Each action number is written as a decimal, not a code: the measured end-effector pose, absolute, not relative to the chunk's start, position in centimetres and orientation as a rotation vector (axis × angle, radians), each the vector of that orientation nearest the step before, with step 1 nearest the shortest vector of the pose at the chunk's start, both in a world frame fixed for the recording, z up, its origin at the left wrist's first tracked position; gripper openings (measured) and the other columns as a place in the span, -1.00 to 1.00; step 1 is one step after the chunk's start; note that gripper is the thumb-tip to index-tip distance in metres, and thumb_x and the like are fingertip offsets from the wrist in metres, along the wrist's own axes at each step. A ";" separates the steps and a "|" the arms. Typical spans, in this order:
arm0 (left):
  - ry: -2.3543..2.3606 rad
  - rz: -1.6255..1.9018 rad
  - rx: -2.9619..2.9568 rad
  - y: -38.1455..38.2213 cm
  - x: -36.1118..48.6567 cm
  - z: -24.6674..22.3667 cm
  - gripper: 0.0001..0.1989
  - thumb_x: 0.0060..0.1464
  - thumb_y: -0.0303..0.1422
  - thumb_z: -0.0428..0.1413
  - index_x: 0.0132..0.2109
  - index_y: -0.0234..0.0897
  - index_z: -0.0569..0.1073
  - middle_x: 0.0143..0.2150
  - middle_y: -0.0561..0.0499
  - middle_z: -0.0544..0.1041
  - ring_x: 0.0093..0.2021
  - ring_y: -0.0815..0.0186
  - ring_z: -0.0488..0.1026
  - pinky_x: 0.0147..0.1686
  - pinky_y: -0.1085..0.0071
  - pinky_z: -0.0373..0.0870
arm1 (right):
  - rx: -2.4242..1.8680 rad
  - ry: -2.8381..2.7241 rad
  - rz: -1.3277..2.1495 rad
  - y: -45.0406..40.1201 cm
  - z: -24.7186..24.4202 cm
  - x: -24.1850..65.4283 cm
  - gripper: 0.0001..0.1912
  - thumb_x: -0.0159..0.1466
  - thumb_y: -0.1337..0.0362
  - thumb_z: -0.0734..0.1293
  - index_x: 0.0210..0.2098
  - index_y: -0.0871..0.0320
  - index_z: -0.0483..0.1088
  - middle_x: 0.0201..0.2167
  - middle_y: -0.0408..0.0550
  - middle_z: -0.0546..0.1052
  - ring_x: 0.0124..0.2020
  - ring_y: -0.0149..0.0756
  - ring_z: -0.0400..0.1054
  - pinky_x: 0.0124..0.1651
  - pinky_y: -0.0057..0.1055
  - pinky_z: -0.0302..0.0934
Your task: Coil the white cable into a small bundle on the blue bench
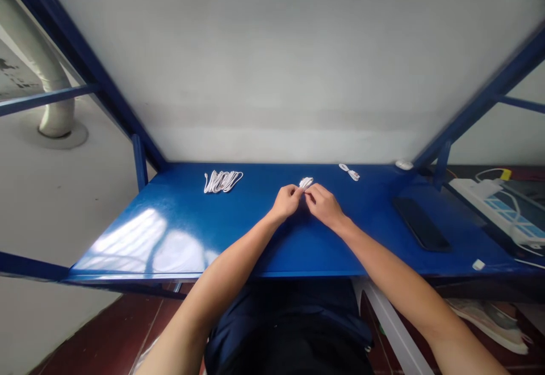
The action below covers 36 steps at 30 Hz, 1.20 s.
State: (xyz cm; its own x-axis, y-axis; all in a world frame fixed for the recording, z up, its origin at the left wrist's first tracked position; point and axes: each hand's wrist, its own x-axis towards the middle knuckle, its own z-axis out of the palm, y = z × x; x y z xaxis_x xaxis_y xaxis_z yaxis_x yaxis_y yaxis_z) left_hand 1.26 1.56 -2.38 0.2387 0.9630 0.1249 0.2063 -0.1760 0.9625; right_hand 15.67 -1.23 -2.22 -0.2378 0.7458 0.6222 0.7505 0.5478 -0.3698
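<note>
Over the middle of the blue table (264, 250), a folded bundle of white cable (305, 182) is held between my two hands. My left hand (288, 200) pinches its near end from the left. From the right, the fingers of my right hand (323, 201) are closed at the same end; the fingertips are partly hidden. Several coiled white cables (223, 182) lie side by side to the left. Toward the back right rests one small tied white cable (349, 172).
On the right are a black phone (420, 224), a small white adapter (478, 264) and a white power strip (502, 207) with plugged-in cords. A white rounded object (404, 165) sits by the back right corner. Blue frame posts (140, 162) flank the table, with a wall behind.
</note>
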 end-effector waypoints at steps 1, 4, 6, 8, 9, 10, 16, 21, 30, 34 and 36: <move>1.101 1.008 1.513 1.6 1.4 -2.4 -0.69 0.10 -0.20 0.00 -0.51 -0.30 0.31 -0.61 0.13 0.29 -0.62 0.47 0.19 -0.58 0.51 0.12 | -1.210 -1.999 -0.037 -1.2 -2.2 15.7 -0.83 0.23 0.37 0.18 -0.41 0.14 0.39 -0.40 0.03 0.47 -0.29 -0.20 0.37 -0.19 -0.28 0.30; 1.034 1.010 1.405 1.7 1.5 -2.5 -0.69 0.10 -0.18 0.01 -0.47 -0.31 0.34 -0.61 0.13 0.29 -0.65 0.48 0.18 -0.62 0.51 0.12 | -1.223 -1.879 0.139 -1.1 -2.1 15.6 -0.89 0.22 0.31 0.23 -0.38 0.13 0.39 -0.36 0.02 0.47 -0.28 -0.21 0.37 -0.21 -0.28 0.33; 1.012 1.072 1.452 1.8 1.3 -2.4 -0.70 0.11 -0.18 0.01 -0.43 -0.32 0.38 -0.58 0.11 0.32 -0.62 0.48 0.22 -0.60 0.51 0.15 | -1.243 -1.699 0.500 -0.9 -2.1 15.7 -0.89 0.19 0.23 0.29 -0.34 0.13 0.40 -0.40 -0.03 0.46 -0.37 -0.26 0.38 -0.33 -0.31 0.36; 0.998 1.140 1.556 1.9 1.0 -2.2 -0.69 0.13 -0.17 0.00 -0.38 -0.33 0.42 -0.54 0.10 0.36 -0.56 0.45 0.26 -0.55 0.51 0.18 | -1.226 -1.472 0.955 -0.6 -2.0 15.9 -0.81 0.15 0.15 0.35 -0.35 0.15 0.41 -0.47 -0.08 0.45 -0.48 -0.32 0.37 -0.45 -0.35 0.36; 0.993 1.166 1.615 2.0 0.8 -2.1 -0.69 0.14 -0.17 0.00 -0.36 -0.33 0.44 -0.52 0.09 0.39 -0.53 0.44 0.27 -0.52 0.51 0.20 | -1.194 -1.359 1.158 -0.5 -1.9 16.1 -0.78 0.12 0.13 0.38 -0.37 0.17 0.42 -0.49 -0.10 0.44 -0.51 -0.36 0.36 -0.48 -0.38 0.36; 0.987 1.186 1.672 2.0 0.6 -2.1 -0.69 0.15 -0.17 -0.01 -0.33 -0.34 0.45 -0.49 0.08 0.41 -0.51 0.43 0.29 -0.49 0.50 0.21 | -1.151 -1.259 1.317 -0.4 -1.8 16.2 -0.76 0.10 0.12 0.40 -0.39 0.19 0.43 -0.50 -0.10 0.44 -0.53 -0.39 0.35 -0.49 -0.41 0.36; 0.971 1.235 1.878 1.8 0.5 -2.3 -0.73 0.17 -0.23 0.02 -0.23 -0.32 0.51 -0.33 -0.01 0.51 -0.34 0.36 0.38 -0.29 0.45 0.27 | -1.084 -0.982 1.576 -0.2 -1.6 16.6 -0.83 0.03 0.27 0.48 -0.45 0.23 0.46 -0.54 -0.12 0.45 -0.55 -0.48 0.34 -0.50 -0.55 0.34; 1.063 1.216 1.937 1.7 0.6 -2.6 -0.74 0.16 -0.25 0.02 -0.24 -0.31 0.53 -0.34 -0.01 0.53 -0.35 0.36 0.38 -0.32 0.46 0.26 | -1.151 -1.060 1.399 0.0 -2.1 16.2 -0.77 -0.01 0.21 0.50 -0.45 0.20 0.45 -0.57 -0.16 0.43 -0.55 -0.46 0.34 -0.46 -0.50 0.37; 1.197 1.098 1.804 1.6 0.8 -2.7 -0.63 0.13 -0.17 0.00 -0.33 -0.38 0.54 -0.53 0.06 0.44 -0.51 0.42 0.28 -0.49 0.50 0.15 | -1.221 -1.786 0.405 -1.0 -2.5 15.8 -0.81 0.27 0.18 0.21 -0.39 0.12 0.37 -0.37 -0.03 0.43 -0.39 -0.29 0.36 -0.35 -0.34 0.36; 1.186 1.084 1.794 1.5 0.8 -2.4 -0.61 0.14 -0.15 -0.03 -0.35 -0.38 0.52 -0.55 0.07 0.40 -0.53 0.43 0.24 -0.52 0.51 0.13 | -1.230 -1.849 0.245 -0.9 -2.9 15.8 -0.82 0.28 0.23 0.19 -0.39 0.12 0.36 -0.39 -0.02 0.42 -0.36 -0.28 0.35 -0.27 -0.33 0.33; 1.157 1.061 1.817 1.6 0.6 -2.1 -0.60 0.15 -0.14 -0.04 -0.35 -0.38 0.51 -0.54 0.07 0.40 -0.53 0.43 0.24 -0.53 0.51 0.13 | -1.238 -1.747 0.380 -0.5 -3.0 16.0 -0.85 0.25 0.19 0.23 -0.37 0.13 0.35 -0.38 -0.03 0.42 -0.36 -0.28 0.36 -0.33 -0.33 0.34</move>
